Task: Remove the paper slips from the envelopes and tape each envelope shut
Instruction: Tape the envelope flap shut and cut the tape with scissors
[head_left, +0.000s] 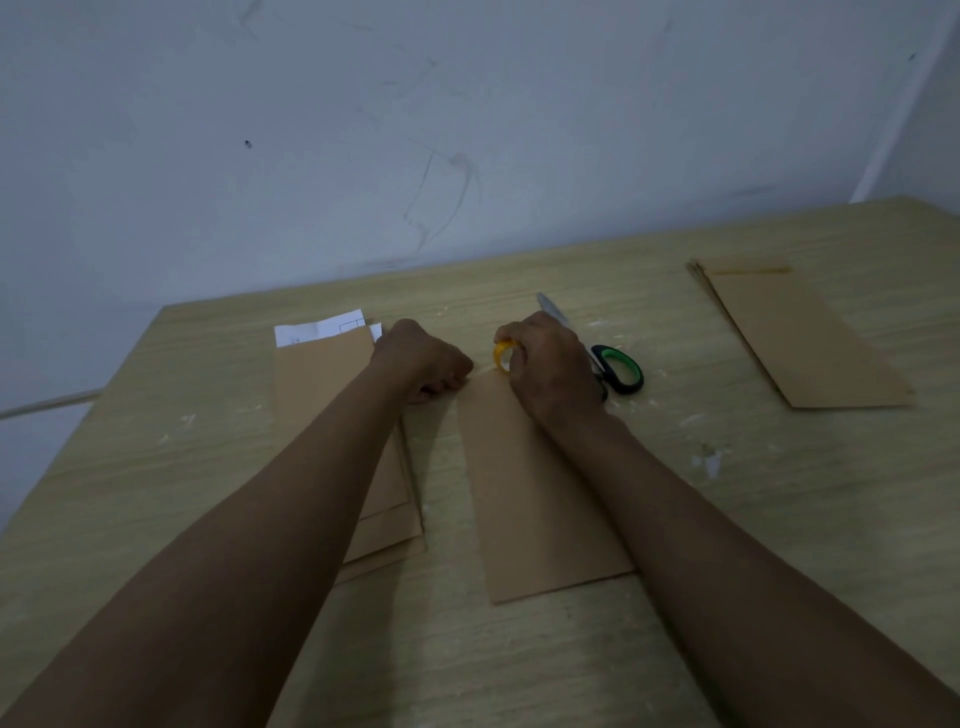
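A brown envelope (535, 499) lies lengthwise in the middle of the wooden table (779, 519). My right hand (550, 364) grips a yellow tape roll (503, 356) at the envelope's far end. My left hand (423, 361) rests with curled fingers at that end's left corner; whether it pinches the tape's end is hidden. To the left lies a stack of brown envelopes (332, 395), partly under my left forearm, with white paper slips (324, 327) sticking out at the far end.
Scissors (618, 369) with black and green handles lie just right of my right hand. A second pile of brown envelopes (795, 338) lies at the far right. A wall rises right behind the table's far edge.
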